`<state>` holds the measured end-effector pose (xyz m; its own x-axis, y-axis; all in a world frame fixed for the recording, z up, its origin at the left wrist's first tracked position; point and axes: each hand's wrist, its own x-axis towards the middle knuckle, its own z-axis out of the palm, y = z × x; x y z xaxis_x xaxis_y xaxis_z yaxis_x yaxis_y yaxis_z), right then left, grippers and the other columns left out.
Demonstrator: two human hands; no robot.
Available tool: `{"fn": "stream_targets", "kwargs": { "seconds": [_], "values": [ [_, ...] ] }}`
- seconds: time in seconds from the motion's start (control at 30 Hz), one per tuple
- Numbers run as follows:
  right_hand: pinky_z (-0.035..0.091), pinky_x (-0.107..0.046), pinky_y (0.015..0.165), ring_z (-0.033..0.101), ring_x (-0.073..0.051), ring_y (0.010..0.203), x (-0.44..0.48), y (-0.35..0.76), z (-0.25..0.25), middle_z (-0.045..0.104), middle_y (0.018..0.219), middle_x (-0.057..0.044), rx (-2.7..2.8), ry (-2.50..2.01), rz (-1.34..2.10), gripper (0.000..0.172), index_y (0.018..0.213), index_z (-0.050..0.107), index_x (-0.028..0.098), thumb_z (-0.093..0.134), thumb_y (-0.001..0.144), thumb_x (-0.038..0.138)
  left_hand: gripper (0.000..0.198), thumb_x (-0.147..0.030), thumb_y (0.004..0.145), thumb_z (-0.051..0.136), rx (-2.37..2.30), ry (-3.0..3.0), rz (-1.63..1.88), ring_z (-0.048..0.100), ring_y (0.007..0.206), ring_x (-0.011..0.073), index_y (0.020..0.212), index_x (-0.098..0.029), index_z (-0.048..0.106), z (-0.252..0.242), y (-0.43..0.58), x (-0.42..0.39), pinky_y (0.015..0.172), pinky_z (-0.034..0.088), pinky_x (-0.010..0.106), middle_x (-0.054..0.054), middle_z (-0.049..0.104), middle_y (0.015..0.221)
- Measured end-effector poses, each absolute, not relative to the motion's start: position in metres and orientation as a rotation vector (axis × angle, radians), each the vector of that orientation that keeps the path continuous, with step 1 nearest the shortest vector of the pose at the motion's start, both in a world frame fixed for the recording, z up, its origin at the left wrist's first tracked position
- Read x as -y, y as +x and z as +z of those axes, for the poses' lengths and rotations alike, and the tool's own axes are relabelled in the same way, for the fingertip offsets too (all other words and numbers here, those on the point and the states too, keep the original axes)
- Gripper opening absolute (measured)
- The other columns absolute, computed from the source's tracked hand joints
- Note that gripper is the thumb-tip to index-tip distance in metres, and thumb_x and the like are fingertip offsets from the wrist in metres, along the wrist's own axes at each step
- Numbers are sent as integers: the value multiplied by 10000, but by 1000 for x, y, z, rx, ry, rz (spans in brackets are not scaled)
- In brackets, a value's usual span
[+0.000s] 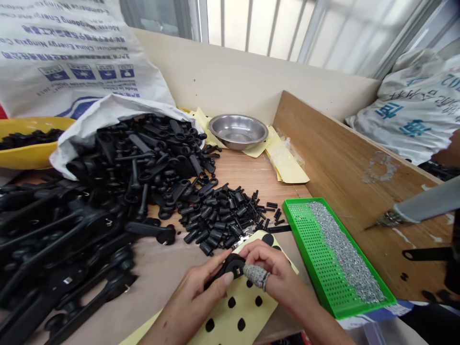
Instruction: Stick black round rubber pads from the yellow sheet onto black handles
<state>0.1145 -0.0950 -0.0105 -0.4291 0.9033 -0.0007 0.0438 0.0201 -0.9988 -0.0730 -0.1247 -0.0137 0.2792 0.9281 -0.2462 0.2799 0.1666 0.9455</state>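
Between the thumb and fingers of my left hand is a black plastic crank handle, its round end facing up with a small metal-looking spot in it. My right hand is closed against the right side of that round end, fingers curled. Grey wrapping covers its thumb, and whatever its fingertips pinch is hidden. Below both hands lies a yellow backing sheet with black round stickers. Just beyond is a heap of short black plastic tubes and small black screw-like pieces.
A green perforated tray of small silver metal pieces stands at right. Black handles spill from a white sack at left, with finished-looking cranks nearer. A steel bowl, yellow bowl and electric-driver-like tool surround the workspace.
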Motion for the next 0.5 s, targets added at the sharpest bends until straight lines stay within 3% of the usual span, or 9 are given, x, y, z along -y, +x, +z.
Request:
{"fn": "stream_targets", "kwargs": {
  "seconds": [0.3, 0.5],
  "values": [
    [468, -243, 644, 569, -150, 775, 99, 110, -14, 560, 846, -43, 1518, -1013, 1516, 100, 634, 523, 184, 577, 711, 150, 435, -476, 859, 457, -1340, 1433, 752, 577, 651, 159, 1175, -199, 573, -24, -70, 129, 579, 455, 204, -7, 663, 757],
    [455, -237, 641, 558, -142, 749, 101, 108, -15, 576, 800, -26, 1490, -1028, 1518, 75, 625, 582, 179, 604, 668, 123, 274, -427, 817, 562, -1523, 1359, 929, 634, 838, 195, 988, -234, 653, -19, -59, 137, 715, 472, 208, -10, 717, 907]
  ]
}}
